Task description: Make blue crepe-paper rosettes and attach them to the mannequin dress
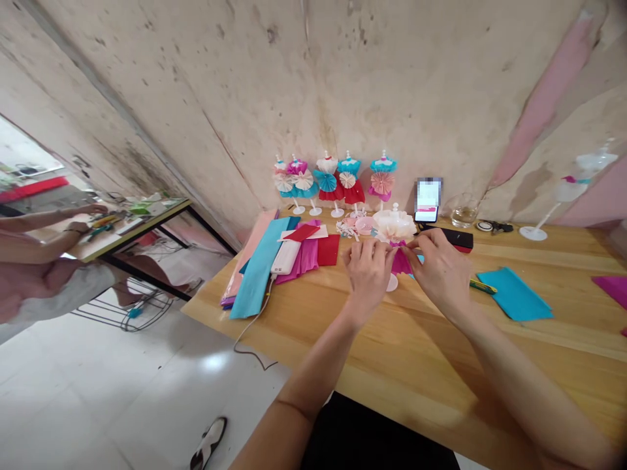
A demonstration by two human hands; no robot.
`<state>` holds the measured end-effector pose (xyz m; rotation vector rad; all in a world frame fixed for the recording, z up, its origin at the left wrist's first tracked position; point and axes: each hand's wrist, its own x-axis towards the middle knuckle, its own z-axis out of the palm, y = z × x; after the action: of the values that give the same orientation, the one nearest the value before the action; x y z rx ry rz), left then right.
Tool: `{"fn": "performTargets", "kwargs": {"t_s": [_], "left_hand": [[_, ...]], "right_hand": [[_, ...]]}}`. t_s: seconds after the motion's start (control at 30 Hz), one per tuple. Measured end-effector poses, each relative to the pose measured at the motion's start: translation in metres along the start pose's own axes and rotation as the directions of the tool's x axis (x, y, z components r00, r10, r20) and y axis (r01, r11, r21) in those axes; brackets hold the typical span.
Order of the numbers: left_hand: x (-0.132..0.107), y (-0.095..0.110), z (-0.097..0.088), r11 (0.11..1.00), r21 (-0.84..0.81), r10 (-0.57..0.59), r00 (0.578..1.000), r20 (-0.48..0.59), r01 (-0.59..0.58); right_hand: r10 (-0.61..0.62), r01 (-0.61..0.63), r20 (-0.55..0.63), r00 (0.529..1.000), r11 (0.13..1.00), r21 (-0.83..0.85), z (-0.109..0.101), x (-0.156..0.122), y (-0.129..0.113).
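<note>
Left hand: the left hand (367, 277) sits at the near left of the paper dress (398, 238), its fingers (381, 247) pinched closed on the top edge of the magenta skirt (401, 262).

Right hand: the right hand (438, 274) comes in from the other side, its fingers (414, 241) also pinched on the skirt at the waist, close to the left hand's fingers. Exactly how much paper each hand grips is too small to tell.

Dress: it stands on a white stand (392, 282) near the middle of the bench (372, 346), with a pale ruffled top above the skirt.

Behind: five finished dresses (333, 179) stand in a row against the wall (313, 85). A phone (426, 209) leans there too, its screen blurred, beside a glass jar (464, 212).

Left of hands: teal crepe paper (259, 274), red crepe paper (328, 249) and magenta crepe paper (301, 261) lie in overlapping sheets, with a white power bank (285, 256) on top.

Right of hands: a blue crepe sheet (514, 294) lies flat, with a marker (482, 286) just beside it.

Nearby: at another table (132, 232), a co-worker's hands (83, 219) work among small items.
</note>
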<state>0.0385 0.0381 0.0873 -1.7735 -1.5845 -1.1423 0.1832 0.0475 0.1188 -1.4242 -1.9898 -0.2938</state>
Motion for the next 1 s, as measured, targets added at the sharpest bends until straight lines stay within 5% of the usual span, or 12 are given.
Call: {"fn": "performTargets", "kwargs": {"t_s": [0.3, 1.0], "left_hand": [[0.004, -0.004, 0.004, 0.998, -0.029, -0.065, 0.995, -0.076, 0.063], [0.011, -0.008, 0.01, 0.997, -0.054, -0.05, 0.998, -0.039, 0.048]], "right_hand": [[-0.049, 0.049, -0.005, 0.999, 0.998, -0.025, 0.008, 0.008, -0.003], [-0.022, 0.022, -0.004, 1.0, 0.998, -0.061, 0.016, 0.014, -0.008]]}}
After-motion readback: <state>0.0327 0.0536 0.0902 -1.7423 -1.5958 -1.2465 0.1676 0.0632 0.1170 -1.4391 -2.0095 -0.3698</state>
